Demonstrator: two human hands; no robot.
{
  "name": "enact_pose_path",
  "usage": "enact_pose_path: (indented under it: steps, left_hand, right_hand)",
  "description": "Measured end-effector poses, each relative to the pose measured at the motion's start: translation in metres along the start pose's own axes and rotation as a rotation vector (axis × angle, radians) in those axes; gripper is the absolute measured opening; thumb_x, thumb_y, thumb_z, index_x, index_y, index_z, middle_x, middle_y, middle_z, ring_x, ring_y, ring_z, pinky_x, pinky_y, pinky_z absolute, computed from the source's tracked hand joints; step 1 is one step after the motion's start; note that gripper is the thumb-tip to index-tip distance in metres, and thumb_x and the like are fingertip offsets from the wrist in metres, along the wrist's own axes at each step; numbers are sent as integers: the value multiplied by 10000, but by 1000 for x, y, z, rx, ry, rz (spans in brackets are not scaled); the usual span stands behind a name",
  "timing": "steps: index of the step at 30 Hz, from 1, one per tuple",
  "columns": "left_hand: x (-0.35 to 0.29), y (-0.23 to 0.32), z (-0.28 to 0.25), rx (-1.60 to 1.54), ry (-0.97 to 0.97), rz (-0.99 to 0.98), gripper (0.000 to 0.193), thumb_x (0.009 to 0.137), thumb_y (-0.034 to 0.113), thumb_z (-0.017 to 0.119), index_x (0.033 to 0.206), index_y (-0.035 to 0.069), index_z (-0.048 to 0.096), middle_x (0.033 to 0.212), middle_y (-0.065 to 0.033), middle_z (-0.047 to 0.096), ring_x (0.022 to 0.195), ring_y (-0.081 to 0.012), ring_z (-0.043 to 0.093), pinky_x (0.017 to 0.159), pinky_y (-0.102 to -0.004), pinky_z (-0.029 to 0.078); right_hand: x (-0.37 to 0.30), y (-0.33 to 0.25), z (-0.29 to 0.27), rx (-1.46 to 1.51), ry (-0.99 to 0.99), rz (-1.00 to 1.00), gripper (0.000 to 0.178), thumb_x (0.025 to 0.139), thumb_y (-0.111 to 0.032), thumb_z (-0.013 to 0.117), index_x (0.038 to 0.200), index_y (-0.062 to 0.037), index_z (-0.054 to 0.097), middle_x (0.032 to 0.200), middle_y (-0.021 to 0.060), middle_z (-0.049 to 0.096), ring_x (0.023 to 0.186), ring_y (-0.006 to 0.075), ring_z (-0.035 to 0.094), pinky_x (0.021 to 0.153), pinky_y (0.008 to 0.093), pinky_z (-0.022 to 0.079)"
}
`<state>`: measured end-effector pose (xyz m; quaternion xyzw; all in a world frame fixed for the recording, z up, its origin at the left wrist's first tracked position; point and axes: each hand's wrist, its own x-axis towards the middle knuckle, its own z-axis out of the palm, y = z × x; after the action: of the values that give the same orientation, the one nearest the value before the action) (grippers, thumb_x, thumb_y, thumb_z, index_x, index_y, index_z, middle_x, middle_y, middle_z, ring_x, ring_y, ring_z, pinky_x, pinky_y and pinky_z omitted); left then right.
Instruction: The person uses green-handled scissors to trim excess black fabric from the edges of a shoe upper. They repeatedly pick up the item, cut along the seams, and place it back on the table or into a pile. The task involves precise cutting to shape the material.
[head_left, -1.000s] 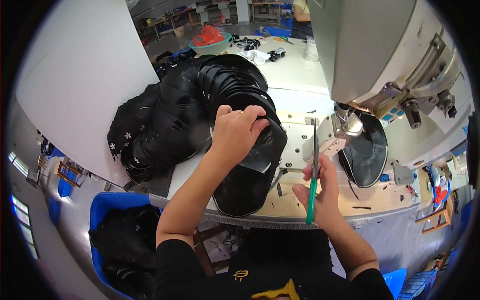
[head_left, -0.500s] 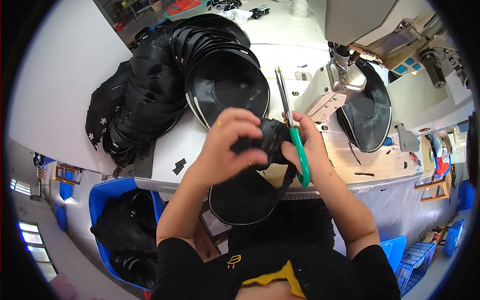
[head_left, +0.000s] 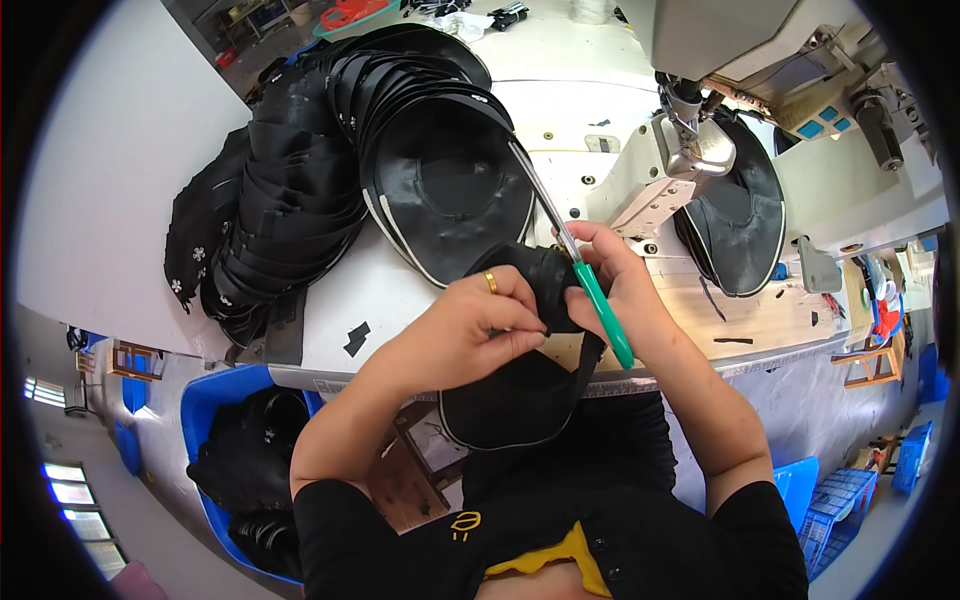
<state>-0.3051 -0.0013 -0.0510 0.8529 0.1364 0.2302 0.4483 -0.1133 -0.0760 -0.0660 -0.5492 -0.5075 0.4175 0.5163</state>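
Observation:
Between my hands, over the table's front edge, is a black leather-like piece that looks like a shoe upper, with a pale-edged flap hanging down. My right hand is closed around green-handled scissors and also grips the upper's right side. The scissor blades point up and left, away from the upper. My left hand, with a gold ring, is at the upper's left side. Its thumb and forefinger are pinched together, and whatever small dark thing is at their tips is too small to name.
A thick stack of black uppers fans across the table's left. A sewing machine stands at right, with another black upper beside it. Dark scraps lie on the table. Below left is a blue bin of black pieces.
My left hand has come down from above the upper, its spread fingers closing into a pinch. The scissors have tilted further left in my right hand.

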Motion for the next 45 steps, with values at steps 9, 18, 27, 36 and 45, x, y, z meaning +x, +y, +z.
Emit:
enact_pose_path:
  steps: [9, 18, 27, 36, 45]
  left_hand:
    - [17, -13, 41, -708, 268, -392, 116, 848, 104, 678, 831, 3, 625, 716, -67, 639, 640, -104, 598, 586, -233, 484]
    - [28, 2, 59, -1170, 349, -568, 121, 863, 144, 654, 785, 76, 591, 706, -9, 594, 601, -99, 525, 559, -229, 373]
    - [25, 10, 81, -1138, 565, -382, 108, 858, 108, 653, 776, 38, 647, 699, 11, 577, 618, -62, 477, 573, -206, 377]
    - [25, 3, 89, -547, 656, -138, 63, 847, 32, 648, 787, 14, 647, 703, -17, 574, 639, -65, 499, 564, -217, 401]
    - [31, 22, 17, -301, 489, -22, 39, 832, 8, 651, 799, -11, 662, 755, -12, 543, 641, -64, 503, 563, -199, 390]
  right_hand:
    - [-61, -56, -5, -143, 267, -177, 596, 758, 4, 715, 1274, -83, 430, 831, 56, 560, 729, 106, 549, 630, 258, 466]
    - [-42, -7, 15, 109, 382, -109, 574, 767, 80, 637, 1266, -46, 382, 875, 56, 537, 738, 88, 536, 644, 219, 460]
    - [-47, -15, 22, 297, 422, -132, 584, 765, 85, 614, 1273, -53, 361, 927, 63, 528, 840, 88, 534, 675, 222, 475]
    - [-37, 7, 26, -50, 501, -268, 593, 705, 106, 673, 1217, -63, 427, 885, 42, 509, 747, 92, 491, 639, 222, 429]
    - [-44, -2, 17, 315, 328, -209, 591, 773, 120, 630, 1254, -83, 354, 891, 49, 541, 781, 94, 540, 649, 228, 471]
